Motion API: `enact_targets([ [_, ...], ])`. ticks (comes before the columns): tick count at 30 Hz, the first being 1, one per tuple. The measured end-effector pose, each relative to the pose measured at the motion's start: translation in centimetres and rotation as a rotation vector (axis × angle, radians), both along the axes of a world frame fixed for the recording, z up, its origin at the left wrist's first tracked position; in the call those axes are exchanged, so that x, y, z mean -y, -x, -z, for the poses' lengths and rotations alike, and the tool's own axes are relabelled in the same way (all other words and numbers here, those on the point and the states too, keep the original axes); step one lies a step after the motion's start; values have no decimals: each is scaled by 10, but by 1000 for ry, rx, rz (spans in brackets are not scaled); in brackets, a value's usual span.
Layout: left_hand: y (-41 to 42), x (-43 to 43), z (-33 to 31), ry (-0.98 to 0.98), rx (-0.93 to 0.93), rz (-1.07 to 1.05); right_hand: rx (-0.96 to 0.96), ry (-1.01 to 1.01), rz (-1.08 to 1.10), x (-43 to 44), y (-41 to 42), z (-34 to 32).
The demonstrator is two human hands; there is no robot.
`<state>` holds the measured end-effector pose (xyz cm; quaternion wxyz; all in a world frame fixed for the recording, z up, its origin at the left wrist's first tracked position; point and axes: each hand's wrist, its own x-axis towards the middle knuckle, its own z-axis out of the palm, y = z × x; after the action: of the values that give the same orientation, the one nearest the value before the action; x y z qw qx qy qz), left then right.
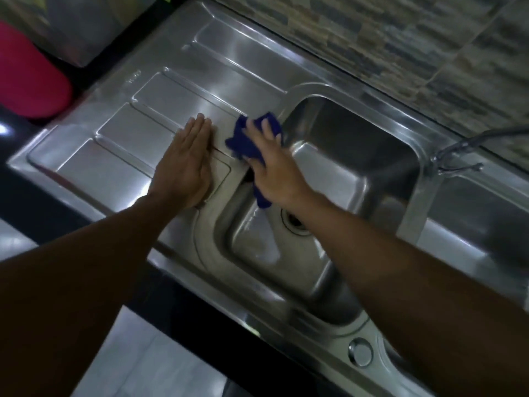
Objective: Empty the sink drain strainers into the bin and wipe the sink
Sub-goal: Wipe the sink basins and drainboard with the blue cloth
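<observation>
- This looks like the wiping part of the job. The right hand [272,164] has a blue cloth [243,144] down on the rim at the left edge of the basin [357,156], and the bottom end of the cloth hangs over into the basin.
- The right fingers are slightly spread and lie straight on top of the cloth, pressing rather than pinching. I can't tell what the thumb is doing, it's hidden.
- The left hand [186,164] is flat on the drainboard [120,156] just left of the basin. Its fingers are pressed together and it holds nothing, so I'd guess it's just bracing.
- The drain [293,220] sits at the bottom of the basin, half behind the right forearm. It's too dark to say whether a strainer is in it, so I can't tell if the emptying step is done.
- The tap [455,157] is right of the basin, with a second basin [472,224] past that. A pink container [28,78] sits well off to the left, beyond the drainboard.
- My guess at the next move is to sweep the cloth along the rim and down the basin walls. That needs steady downward pressure and the cloth kept bunched under the palm so it doesn't slip into the drain.
</observation>
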<state>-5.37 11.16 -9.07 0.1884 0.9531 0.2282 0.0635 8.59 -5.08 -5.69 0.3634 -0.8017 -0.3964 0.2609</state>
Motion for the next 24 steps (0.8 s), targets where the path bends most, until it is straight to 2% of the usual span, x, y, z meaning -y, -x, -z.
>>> enact_targets([
  [5, 68, 17, -13, -83, -108, 5, -89, -134, -139, 32, 76, 1],
  [8, 89, 38, -23, -84, -195, -69, -120, -160, -206, 46, 109, 4],
  [11, 109, 59, -29, -87, -193, -84, -159, -159, -201, 66, 136, 7],
  [16, 130, 72, -30, -59, -158, -97, -72, -38, -205, 134, 128, -2],
  [20, 130, 82, -23, -125, -204, -70, 52, 62, -357, 225, 111, -15],
  [24, 130, 82, -20, -171, -227, -27, 134, 34, -430, 226, 115, -14],
])
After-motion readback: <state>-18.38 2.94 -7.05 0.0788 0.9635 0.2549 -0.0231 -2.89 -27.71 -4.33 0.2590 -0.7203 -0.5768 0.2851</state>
